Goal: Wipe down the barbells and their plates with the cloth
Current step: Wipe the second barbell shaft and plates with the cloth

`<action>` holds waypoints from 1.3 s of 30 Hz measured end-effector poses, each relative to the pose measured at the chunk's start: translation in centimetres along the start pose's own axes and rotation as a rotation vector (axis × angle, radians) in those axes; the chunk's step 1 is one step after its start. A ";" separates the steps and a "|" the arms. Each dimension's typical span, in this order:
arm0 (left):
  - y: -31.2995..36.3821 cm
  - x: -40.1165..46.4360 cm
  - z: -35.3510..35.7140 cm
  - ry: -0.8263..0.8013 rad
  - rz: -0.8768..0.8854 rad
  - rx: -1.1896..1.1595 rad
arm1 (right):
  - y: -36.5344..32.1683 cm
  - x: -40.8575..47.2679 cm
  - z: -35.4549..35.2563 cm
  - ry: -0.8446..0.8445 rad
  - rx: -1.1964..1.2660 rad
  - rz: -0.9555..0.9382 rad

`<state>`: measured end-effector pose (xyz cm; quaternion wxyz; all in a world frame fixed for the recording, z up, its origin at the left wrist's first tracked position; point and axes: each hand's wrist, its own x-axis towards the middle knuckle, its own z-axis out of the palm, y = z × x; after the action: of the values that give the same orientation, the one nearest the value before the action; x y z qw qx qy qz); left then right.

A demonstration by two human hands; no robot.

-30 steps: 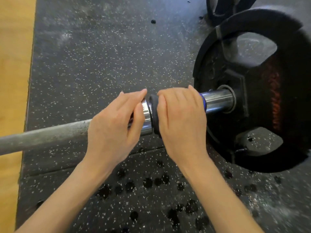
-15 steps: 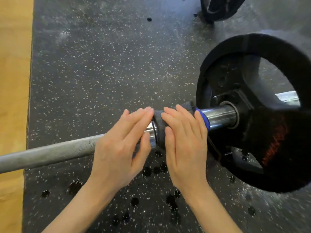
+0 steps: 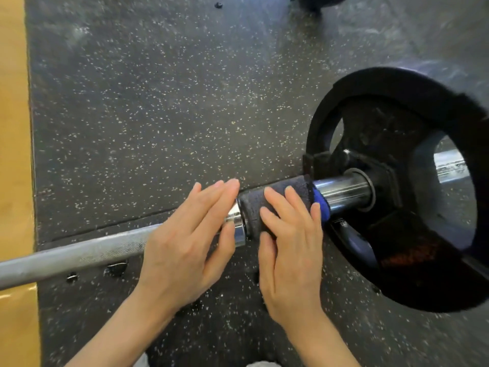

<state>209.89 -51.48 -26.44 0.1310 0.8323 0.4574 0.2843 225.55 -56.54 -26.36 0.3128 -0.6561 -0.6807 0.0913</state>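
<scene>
A steel barbell (image 3: 79,254) lies across the rubber floor from the left edge to a black plate (image 3: 412,197) standing on its chrome sleeve (image 3: 341,190) at the right. A dark grey cloth (image 3: 267,200) with a blue edge is wrapped round the sleeve beside the collar. My right hand (image 3: 291,247) lies over the cloth with its fingers pressing it onto the sleeve. My left hand (image 3: 185,245) rests on the bar at the chrome collar (image 3: 236,226), fingers nearly straight.
Black speckled rubber flooring (image 3: 158,102) covers the area, with a wooden floor strip (image 3: 13,128) along the left edge. Part of another dark plate (image 3: 322,1) shows at the top edge. A second chrome bar (image 3: 449,161) shows through the plate's opening.
The view has dropped, so bar and plate sit lower in frame. My right hand has slid back toward me over the sleeve, and more of the cloth shows. The plate has rotated.
</scene>
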 end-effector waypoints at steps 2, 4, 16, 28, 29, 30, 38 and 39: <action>0.4 -0.2 -0.2 -0.026 -0.018 -0.028 | -0.1 2.6 0.3 -0.009 -0.052 0.024; 0.8 -0.3 -0.6 -0.051 -0.050 -0.064 | -0.1 5.9 0.4 0.033 -0.199 0.049; 1.9 2.2 0.3 -0.123 -0.162 -0.002 | 1.6 6.5 0.2 0.072 -0.206 0.063; 1.9 2.3 0.4 -0.091 -0.183 0.002 | 3.8 7.0 -0.9 0.192 -0.174 0.112; 1.9 2.4 0.5 -0.090 -0.184 0.001 | 3.9 7.7 -1.4 0.208 -0.193 0.102; 1.9 2.4 0.4 -0.086 -0.182 0.001 | 4.0 7.4 -1.4 0.202 -0.170 0.113; 2.1 2.0 0.5 -0.078 -0.175 0.022 | 5.3 3.4 -1.1 0.141 -0.135 0.109; 2.1 2.0 0.5 -0.081 -0.178 0.024 | 5.4 5.3 -1.6 0.135 -0.155 0.122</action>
<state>212.45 -50.95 -25.10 0.1643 0.8008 0.5271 0.2321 231.25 -51.28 -26.33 0.3002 -0.7231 -0.6220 0.0127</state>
